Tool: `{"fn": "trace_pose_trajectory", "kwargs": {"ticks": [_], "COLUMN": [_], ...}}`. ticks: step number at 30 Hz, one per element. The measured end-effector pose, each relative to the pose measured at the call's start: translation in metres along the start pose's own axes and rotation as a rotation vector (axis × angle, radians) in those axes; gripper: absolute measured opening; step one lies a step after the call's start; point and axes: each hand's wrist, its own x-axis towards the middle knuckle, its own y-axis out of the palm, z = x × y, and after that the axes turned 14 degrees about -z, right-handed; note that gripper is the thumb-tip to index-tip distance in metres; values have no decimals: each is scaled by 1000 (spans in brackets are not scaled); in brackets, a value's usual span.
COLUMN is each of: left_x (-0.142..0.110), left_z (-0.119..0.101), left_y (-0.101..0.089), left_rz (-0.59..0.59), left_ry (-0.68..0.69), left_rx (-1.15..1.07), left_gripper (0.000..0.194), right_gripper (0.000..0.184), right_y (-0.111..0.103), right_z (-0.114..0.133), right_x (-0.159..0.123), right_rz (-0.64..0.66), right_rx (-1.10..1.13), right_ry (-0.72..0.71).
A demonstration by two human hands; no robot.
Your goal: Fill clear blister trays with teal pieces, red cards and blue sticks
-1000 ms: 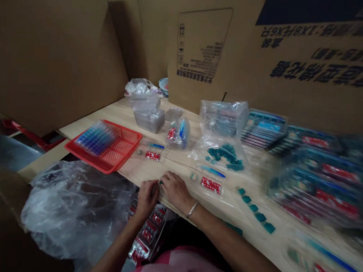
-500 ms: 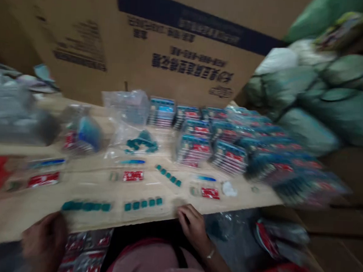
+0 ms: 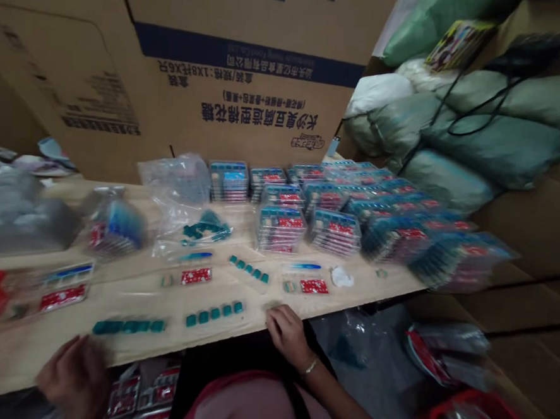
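A narrow room was walled with a printed cardboard carton on the far side and stuffed green sacks to the right. Along it ran a pale wooden table, with a seated person's hands at its near edge. Most of the right half of the table held a crowd of stacked clear packs, each showing teal and red. They looked finished and far outnumbered the loose items. Nearer the edge, the work looked unfinished: a clear bag of teal pieces sat open-mouthed, and red cards in clear sleeves lay beside slim blue strips. Two rows of small teal squares lay on the bare wood, one row just ahead of the other. The right hand, wearing a thin bangle, rested open on the table edge and held nothing visible, its fingertips near the first row. The left hand was blurred by motion at the edge, close to the second row, so its grip could not be told.
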Motion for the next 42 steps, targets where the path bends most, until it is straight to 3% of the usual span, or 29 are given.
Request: {"fn": "trace_pose_trajectory", "kwargs": {"ticks": [3, 9, 15, 18, 20, 22, 25, 27, 30, 32, 37, 42], "left_x": [-8, -16, -18, -19, -18, -19, -28, -39, -56, -64, -73, -67], "left_z": [15, 27, 24, 27, 30, 28, 10, -12, -45, -58, -62, -79], "left_y": [1, 3, 0, -3, -6, -13, -27, -30, -20, -6, 25, 20], "left_rz": [-146, -132, -90, -8, 20, 22, 49, 168, 370, 422, 375, 330], "left_ry": [109, 210, 212, 175, 171, 199, 358, 535, 745, 808, 884, 1002], "left_rx": [106, 92, 52, 35, 26, 19, -32, -112, -202, -195, -253, -363], "left_gripper": [23, 26, 35, 34, 35, 36, 39, 43, 49, 49, 33, 30], "right_gripper": [22, 19, 18, 34, 52, 59, 53, 50, 46, 42, 29, 19], "right_y": [0, 1, 1, 2, 3, 5, 5, 3, -3, -8, -14, -23], "right_z": [4, 10, 21, 34, 42, 46, 43, 40, 37, 36, 29, 22], "right_x": [1, 1, 8, 12, 11, 7, 0, -4, -4, -2, -4, -15], "right_rz": [-15, -29, 33, 145, 282, 398, 423, 383, 339, 328, 215, 85], "right_rx": [3, -18, -12, 18, 28, 25, 29, 37, 18, -3, -27, 53], "right_ry": [0, 46, 165, 53, -68, -142, -154, -145, -173, -210, -284, -327]}}
